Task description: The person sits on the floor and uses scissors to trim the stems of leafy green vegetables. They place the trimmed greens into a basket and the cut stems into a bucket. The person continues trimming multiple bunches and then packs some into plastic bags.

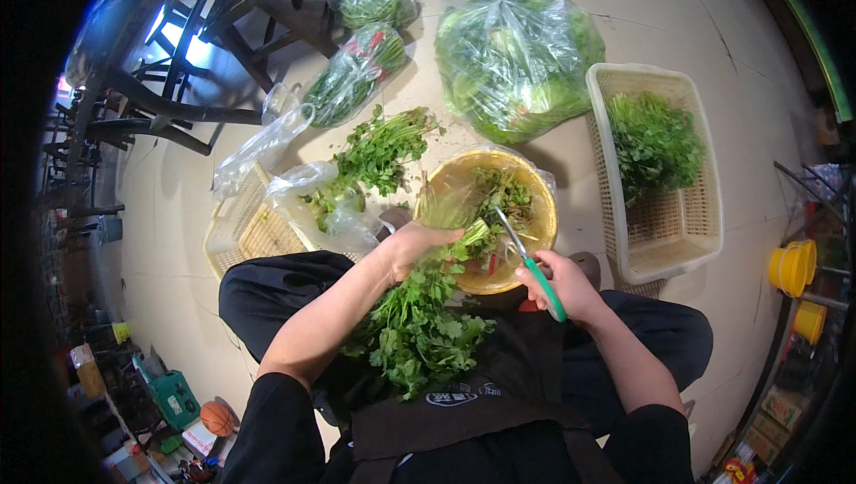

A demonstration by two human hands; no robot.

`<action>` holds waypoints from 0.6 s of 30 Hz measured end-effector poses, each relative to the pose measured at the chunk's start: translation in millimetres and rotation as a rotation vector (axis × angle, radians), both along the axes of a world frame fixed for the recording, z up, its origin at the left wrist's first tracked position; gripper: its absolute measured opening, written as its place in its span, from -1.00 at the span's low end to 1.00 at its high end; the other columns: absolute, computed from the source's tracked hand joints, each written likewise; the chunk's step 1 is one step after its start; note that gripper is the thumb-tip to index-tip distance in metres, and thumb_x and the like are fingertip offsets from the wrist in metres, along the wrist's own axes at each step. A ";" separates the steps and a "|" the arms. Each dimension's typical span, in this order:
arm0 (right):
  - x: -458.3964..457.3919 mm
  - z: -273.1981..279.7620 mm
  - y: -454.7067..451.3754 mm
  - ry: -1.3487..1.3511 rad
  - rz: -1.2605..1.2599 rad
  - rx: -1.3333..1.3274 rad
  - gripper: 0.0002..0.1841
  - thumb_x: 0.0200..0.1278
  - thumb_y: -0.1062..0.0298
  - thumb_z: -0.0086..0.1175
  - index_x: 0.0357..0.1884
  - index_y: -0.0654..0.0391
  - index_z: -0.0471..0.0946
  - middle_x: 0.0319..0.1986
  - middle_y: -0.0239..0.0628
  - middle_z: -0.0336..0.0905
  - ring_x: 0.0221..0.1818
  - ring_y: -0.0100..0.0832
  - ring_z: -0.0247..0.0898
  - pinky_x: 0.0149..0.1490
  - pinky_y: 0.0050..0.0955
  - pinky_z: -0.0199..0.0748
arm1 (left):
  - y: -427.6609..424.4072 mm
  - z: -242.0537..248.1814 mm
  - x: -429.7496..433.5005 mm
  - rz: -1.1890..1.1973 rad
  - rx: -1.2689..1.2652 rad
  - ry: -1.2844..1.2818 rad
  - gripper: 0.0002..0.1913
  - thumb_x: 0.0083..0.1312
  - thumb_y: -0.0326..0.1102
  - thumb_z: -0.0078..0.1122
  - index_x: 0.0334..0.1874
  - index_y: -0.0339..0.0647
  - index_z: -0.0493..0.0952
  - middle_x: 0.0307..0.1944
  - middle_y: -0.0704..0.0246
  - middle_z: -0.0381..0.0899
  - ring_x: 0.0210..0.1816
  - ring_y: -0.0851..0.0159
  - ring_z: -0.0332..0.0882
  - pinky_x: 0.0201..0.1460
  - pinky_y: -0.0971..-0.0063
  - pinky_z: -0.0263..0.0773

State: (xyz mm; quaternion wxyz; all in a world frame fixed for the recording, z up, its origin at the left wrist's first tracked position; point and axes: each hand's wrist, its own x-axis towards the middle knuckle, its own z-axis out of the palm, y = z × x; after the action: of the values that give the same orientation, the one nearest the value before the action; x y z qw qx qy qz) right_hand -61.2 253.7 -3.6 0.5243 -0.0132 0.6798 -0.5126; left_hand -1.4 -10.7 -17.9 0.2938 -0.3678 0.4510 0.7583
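My left hand (408, 248) grips a bunch of cilantro (428, 330) by its stems. The cut stem ends point over a yellow bucket (552, 216), and the leaves hang across my lap. In my right hand (562, 283) is a pair of scissors (550, 293) with green handles. Their blades reach over the bucket, to the right of the stems, and look nearly closed. Trimmed stems and wilted leaves (505, 196) lie inside the bucket, which has a clear plastic liner. My left fingers are partly hidden behind the stems.
A white plastic basket (675, 250) holding cilantro (655, 143) stands at right. Loose cilantro (384, 149) lies on the floor, beside an opened plastic bag (328, 216) and another basket (224, 236). Bagged lettuce (515, 62) and bagged green vegetables (358, 72) sit farther off. Wooden stools (247, 9) occupy the upper left.
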 end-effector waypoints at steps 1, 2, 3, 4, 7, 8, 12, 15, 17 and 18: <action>-0.9 2.0 -1.4 0.016 -0.008 0.001 -0.57 0.28 0.07 0.22 -0.05 0.23 0.47 -0.60 -0.42 0.44 -0.66 -0.67 0.27 -0.55 -0.63 0.28 | -0.8 -3.2 1.4 0.002 0.022 0.002 -0.71 0.26 -0.30 0.33 -0.02 -0.24 0.57 -0.29 0.37 0.66 -0.40 0.39 0.59 -0.40 0.44 0.57; -3.0 6.6 -2.3 0.033 0.015 0.059 -0.56 0.28 0.07 0.21 -0.02 0.23 0.45 -0.53 -0.38 0.48 -0.56 -0.59 0.37 -0.43 -0.54 0.40 | -1.2 -4.7 2.5 0.004 0.043 0.004 -0.71 0.25 -0.30 0.33 -0.02 -0.24 0.57 -0.29 0.36 0.66 -0.39 0.38 0.60 -0.41 0.44 0.57; -1.8 5.9 -1.8 0.154 0.056 0.008 -0.56 0.28 0.07 0.21 -0.01 0.23 0.45 -0.51 -0.36 0.48 -0.51 -0.56 0.40 -0.36 -0.51 0.43 | 0.4 -4.7 1.7 0.008 0.047 0.004 -0.71 0.25 -0.31 0.33 -0.02 -0.24 0.57 -0.28 0.36 0.66 -0.39 0.38 0.60 -0.41 0.44 0.58; 0.4 4.8 -0.8 0.275 0.096 -0.042 -0.55 0.28 0.08 0.21 0.00 0.23 0.45 -0.49 -0.34 0.49 -0.46 -0.53 0.43 -0.30 -0.47 0.45 | 2.4 -4.4 1.0 0.011 0.052 0.005 -0.71 0.25 -0.32 0.33 -0.02 -0.24 0.57 -0.28 0.36 0.66 -0.39 0.37 0.60 -0.41 0.44 0.58; 2.2 29.2 -9.4 0.287 0.188 -0.014 -0.51 0.24 0.05 0.24 0.01 0.24 0.44 -0.33 -0.15 0.57 -0.22 -0.30 0.54 -0.06 -0.34 0.46 | 3.3 -7.9 2.0 0.020 0.061 -0.020 -0.69 0.22 -0.35 0.35 -0.01 -0.23 0.57 -0.25 0.34 0.67 -0.34 0.32 0.63 -0.36 0.39 0.61; 3.5 34.1 -10.8 0.279 0.212 0.018 -0.49 0.23 0.04 0.25 0.01 0.24 0.43 -0.30 -0.11 0.58 -0.20 -0.26 0.55 -0.06 -0.33 0.46 | 4.1 -8.2 1.6 0.020 0.057 -0.024 -0.69 0.22 -0.35 0.35 -0.01 -0.23 0.57 -0.25 0.33 0.67 -0.33 0.31 0.64 -0.34 0.37 0.61; 9.5 32.3 -15.4 0.414 0.249 0.097 -0.46 0.18 0.01 0.27 0.00 0.25 0.42 -0.17 0.01 0.57 -0.13 -0.08 0.55 -0.03 -0.26 0.46 | 6.7 -6.6 0.0 -0.011 0.077 -0.052 -0.66 0.20 -0.37 0.37 0.02 -0.23 0.57 -0.19 0.31 0.68 -0.27 0.30 0.66 -0.24 0.32 0.63; 10.2 28.8 -20.2 0.471 0.228 0.091 -0.45 0.17 0.01 0.27 -0.03 0.27 0.41 -0.19 0.04 0.55 -0.15 -0.06 0.54 -0.06 -0.24 0.46 | 15.1 4.5 -1.4 -0.039 0.059 -0.002 -0.62 0.18 -0.37 0.39 0.06 -0.23 0.56 -0.14 0.29 0.68 -0.26 0.31 0.66 -0.19 0.35 0.63; 11.9 24.3 -22.3 0.504 0.199 0.067 -0.45 0.16 0.01 0.28 -0.05 0.28 0.40 -0.21 0.06 0.54 -0.16 -0.05 0.53 -0.08 -0.23 0.45 | 17.7 1.9 -0.4 -0.129 0.015 0.019 -0.53 0.17 -0.34 0.39 0.14 -0.26 0.53 0.03 0.31 0.62 0.04 0.30 0.50 0.10 0.35 0.41; 13.2 19.0 -22.7 0.522 0.179 0.048 -0.45 0.16 0.01 0.28 -0.06 0.28 0.40 -0.22 0.07 0.53 -0.17 -0.04 0.52 -0.09 -0.23 0.45 | 20.0 -1.3 0.5 -0.147 0.003 0.050 -0.52 0.17 -0.33 0.40 0.14 -0.26 0.53 0.04 0.32 0.62 0.06 0.31 0.49 0.13 0.35 0.38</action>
State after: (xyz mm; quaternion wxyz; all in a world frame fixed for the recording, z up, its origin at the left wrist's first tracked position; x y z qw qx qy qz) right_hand -48.0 231.0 15.4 0.3749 -0.1925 0.7998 -0.4274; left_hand -0.8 9.3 -19.2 0.3378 -0.3142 0.4828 0.7444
